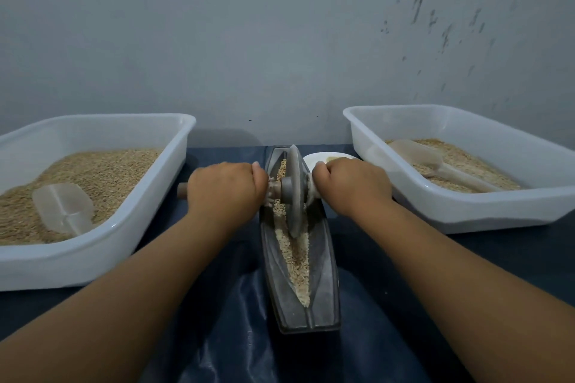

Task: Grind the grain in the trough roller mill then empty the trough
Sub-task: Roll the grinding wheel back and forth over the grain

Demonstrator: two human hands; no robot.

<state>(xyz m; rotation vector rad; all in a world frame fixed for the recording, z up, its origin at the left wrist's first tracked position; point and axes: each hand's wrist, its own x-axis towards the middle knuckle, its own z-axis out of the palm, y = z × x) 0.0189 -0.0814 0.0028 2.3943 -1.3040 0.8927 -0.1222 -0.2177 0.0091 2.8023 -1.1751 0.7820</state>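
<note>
1. While the long grey boat-shaped metal trough (323, 283) is lying lengthwise on the dark blue cloth (236, 336), open cloth is flanking both of its long edges.
2. The white plastic tub on the left (102, 246) and the white plastic tub on the right (466, 205) are standing well apart from the trough, each holding grain and a translucent scoop.
3. The grey metal disc roller (294, 193) is standing upright in the far half of the trough, in the pale crushed grain (295, 255).
4. The left hand (225, 188) is gripping the wooden axle handle (183, 190), fingers curled round it.
5. The right hand (353, 185) is gripping the opposite axle end, in front of a small white dish (314, 158).
</note>
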